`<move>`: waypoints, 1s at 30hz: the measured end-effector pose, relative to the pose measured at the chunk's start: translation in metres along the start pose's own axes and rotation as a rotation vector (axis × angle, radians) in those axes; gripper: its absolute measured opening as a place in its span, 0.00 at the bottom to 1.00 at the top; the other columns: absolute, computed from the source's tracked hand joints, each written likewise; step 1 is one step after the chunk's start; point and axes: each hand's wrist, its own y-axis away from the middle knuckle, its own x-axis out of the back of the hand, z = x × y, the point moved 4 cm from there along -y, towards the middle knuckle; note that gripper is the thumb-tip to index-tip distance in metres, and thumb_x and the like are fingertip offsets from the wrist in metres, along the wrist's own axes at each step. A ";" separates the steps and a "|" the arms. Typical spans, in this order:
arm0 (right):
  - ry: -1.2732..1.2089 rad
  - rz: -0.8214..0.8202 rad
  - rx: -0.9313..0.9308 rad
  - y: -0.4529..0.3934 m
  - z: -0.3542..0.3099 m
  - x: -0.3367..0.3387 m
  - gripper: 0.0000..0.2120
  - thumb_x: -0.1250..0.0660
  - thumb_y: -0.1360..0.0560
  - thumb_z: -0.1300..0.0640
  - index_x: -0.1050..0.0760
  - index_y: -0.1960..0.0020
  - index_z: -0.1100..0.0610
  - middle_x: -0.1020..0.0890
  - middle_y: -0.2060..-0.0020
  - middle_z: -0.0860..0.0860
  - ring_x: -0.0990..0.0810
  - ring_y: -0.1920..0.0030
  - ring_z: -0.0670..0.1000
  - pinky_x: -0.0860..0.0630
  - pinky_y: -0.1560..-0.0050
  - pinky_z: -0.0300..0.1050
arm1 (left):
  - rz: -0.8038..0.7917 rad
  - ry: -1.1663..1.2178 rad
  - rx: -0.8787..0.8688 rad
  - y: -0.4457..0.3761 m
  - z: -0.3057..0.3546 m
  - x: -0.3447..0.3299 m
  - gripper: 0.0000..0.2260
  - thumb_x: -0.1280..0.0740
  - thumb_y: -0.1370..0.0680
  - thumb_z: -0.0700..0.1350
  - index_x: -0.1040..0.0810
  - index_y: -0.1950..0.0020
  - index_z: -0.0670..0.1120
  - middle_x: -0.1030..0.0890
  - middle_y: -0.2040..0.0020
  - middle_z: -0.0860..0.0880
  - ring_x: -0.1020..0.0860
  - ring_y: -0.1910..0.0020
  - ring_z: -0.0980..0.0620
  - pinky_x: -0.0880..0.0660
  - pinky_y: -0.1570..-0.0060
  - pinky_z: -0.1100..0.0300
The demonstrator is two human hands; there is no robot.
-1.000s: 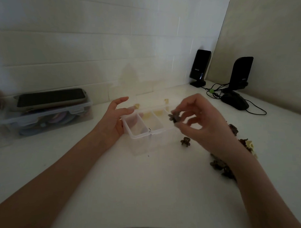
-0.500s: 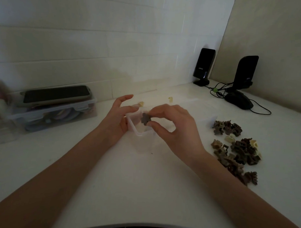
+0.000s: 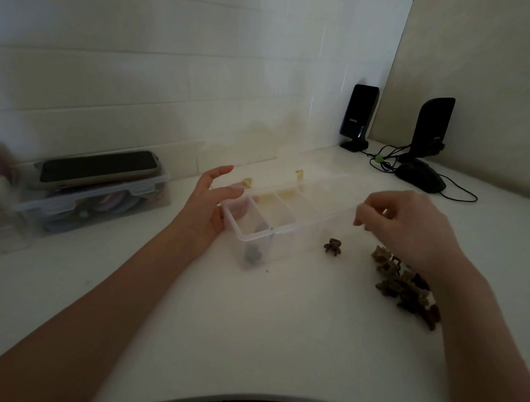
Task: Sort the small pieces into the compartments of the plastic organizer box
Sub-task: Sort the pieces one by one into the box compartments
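The clear plastic organizer box [image 3: 256, 236] lies open on the white table, its lid folded back with yellow latches [image 3: 299, 174]. One dark grey piece [image 3: 252, 254] rests in the leftmost compartment. My left hand [image 3: 203, 207] rests against the box's left end, fingers relaxed and thumb on the rim. Above the box's right end, my right hand [image 3: 407, 227] hovers with loosely curled fingers and nothing visible in them. A single brown clip-like piece [image 3: 333, 247] lies in front of the box. A pile of several brown pieces [image 3: 405, 287] sits to the right, partly hidden under my right wrist.
At the left, a phone [image 3: 96, 166] lies on a clear lidded storage box [image 3: 92, 207]. Two black speakers [image 3: 358, 117] [image 3: 431, 125], a black mouse [image 3: 420, 177] and cables stand in the back right corner. The wall runs close behind the box.
My right hand held a grey piece over the leftmost compartment; the piece now lies inside it, and the hand has moved right, toward the pile. The left hand stayed at the box.
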 end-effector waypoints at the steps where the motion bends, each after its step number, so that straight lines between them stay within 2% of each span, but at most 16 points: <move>1: 0.041 -0.087 -0.009 -0.001 0.002 -0.004 0.12 0.40 0.33 0.38 0.22 0.63 0.43 0.21 0.66 0.39 0.23 0.64 0.43 0.26 0.60 0.44 | 0.000 0.001 -0.002 0.000 0.000 0.000 0.18 0.36 0.25 0.32 0.26 0.44 0.53 0.19 0.43 0.44 0.16 0.55 0.47 0.20 0.61 0.61; 4: 0.110 -0.277 0.008 0.000 0.003 -0.017 0.09 0.33 0.35 0.36 0.21 0.59 0.38 0.20 0.65 0.35 0.24 0.64 0.38 0.31 0.66 0.38 | 0.006 0.012 -0.005 0.000 0.001 0.000 0.18 0.37 0.25 0.32 0.26 0.44 0.53 0.20 0.42 0.43 0.16 0.55 0.46 0.21 0.59 0.59; 6: 0.135 -0.316 0.052 0.000 0.000 -0.022 0.09 0.30 0.35 0.36 0.20 0.57 0.36 0.20 0.64 0.33 0.24 0.65 0.36 0.33 0.67 0.36 | 0.013 0.025 0.002 -0.001 0.001 0.002 0.18 0.37 0.25 0.32 0.26 0.44 0.53 0.20 0.40 0.41 0.17 0.52 0.44 0.22 0.55 0.57; 10: 0.127 -0.353 0.132 -0.002 -0.006 -0.029 0.08 0.29 0.32 0.42 0.21 0.53 0.38 0.20 0.62 0.35 0.24 0.64 0.38 0.29 0.63 0.37 | 0.016 0.029 0.014 -0.002 0.001 0.003 0.17 0.36 0.25 0.33 0.26 0.44 0.53 0.21 0.41 0.41 0.19 0.50 0.43 0.24 0.50 0.55; 13: -0.073 -0.370 0.186 -0.001 -0.011 -0.030 0.07 0.26 0.32 0.49 0.22 0.56 0.42 0.18 0.62 0.38 0.21 0.63 0.41 0.24 0.61 0.37 | 0.014 0.021 0.025 -0.003 0.000 0.004 0.17 0.37 0.25 0.33 0.26 0.43 0.53 0.20 0.41 0.42 0.20 0.47 0.42 0.24 0.52 0.55; 15: -0.223 -0.362 0.238 0.002 -0.018 -0.028 0.08 0.25 0.32 0.53 0.23 0.58 0.46 0.17 0.62 0.39 0.20 0.63 0.41 0.27 0.64 0.30 | 0.018 0.023 0.028 -0.003 -0.001 0.005 0.17 0.36 0.25 0.33 0.26 0.43 0.53 0.20 0.42 0.42 0.20 0.47 0.42 0.23 0.52 0.56; 17: -0.331 -0.357 0.294 0.004 -0.026 -0.026 0.09 0.25 0.32 0.56 0.25 0.57 0.48 0.16 0.60 0.38 0.19 0.62 0.39 0.29 0.66 0.28 | 0.012 0.030 0.026 -0.004 -0.001 0.005 0.17 0.36 0.25 0.33 0.26 0.43 0.53 0.19 0.43 0.43 0.17 0.51 0.44 0.22 0.52 0.56; 20: -0.466 -0.326 0.356 0.007 -0.036 -0.023 0.10 0.26 0.31 0.59 0.27 0.56 0.51 0.15 0.56 0.42 0.17 0.60 0.45 0.27 0.65 0.35 | 0.003 0.035 0.028 -0.004 -0.001 0.006 0.17 0.36 0.25 0.33 0.25 0.43 0.53 0.19 0.42 0.42 0.16 0.53 0.45 0.23 0.48 0.54; 22: -0.551 -0.304 0.380 0.009 -0.042 -0.022 0.10 0.27 0.30 0.61 0.27 0.56 0.53 0.15 0.55 0.45 0.17 0.60 0.50 0.27 0.65 0.45 | -0.010 0.021 0.036 -0.004 0.000 0.006 0.18 0.36 0.26 0.33 0.25 0.42 0.53 0.20 0.40 0.42 0.17 0.51 0.44 0.22 0.51 0.55; 24: -0.612 -0.278 0.397 0.011 -0.045 -0.020 0.10 0.27 0.30 0.63 0.27 0.56 0.55 0.15 0.56 0.47 0.19 0.62 0.53 0.29 0.67 0.50 | -0.022 0.016 0.043 -0.003 0.001 0.006 0.18 0.36 0.25 0.33 0.25 0.42 0.54 0.21 0.38 0.42 0.17 0.50 0.44 0.22 0.54 0.57; 27: -0.658 -0.188 0.393 0.009 -0.046 -0.018 0.11 0.27 0.31 0.62 0.28 0.56 0.54 0.16 0.56 0.48 0.21 0.63 0.54 0.28 0.68 0.51 | -0.031 0.028 0.039 -0.002 0.001 0.006 0.19 0.36 0.25 0.33 0.25 0.42 0.54 0.22 0.37 0.42 0.17 0.50 0.44 0.22 0.54 0.57; 30: -0.633 -0.010 0.336 0.007 -0.041 -0.016 0.11 0.27 0.31 0.60 0.28 0.56 0.52 0.17 0.57 0.42 0.22 0.65 0.50 0.26 0.67 0.50 | -0.030 0.025 0.036 -0.002 0.001 0.005 0.20 0.37 0.26 0.31 0.26 0.42 0.54 0.22 0.37 0.41 0.17 0.50 0.44 0.22 0.51 0.56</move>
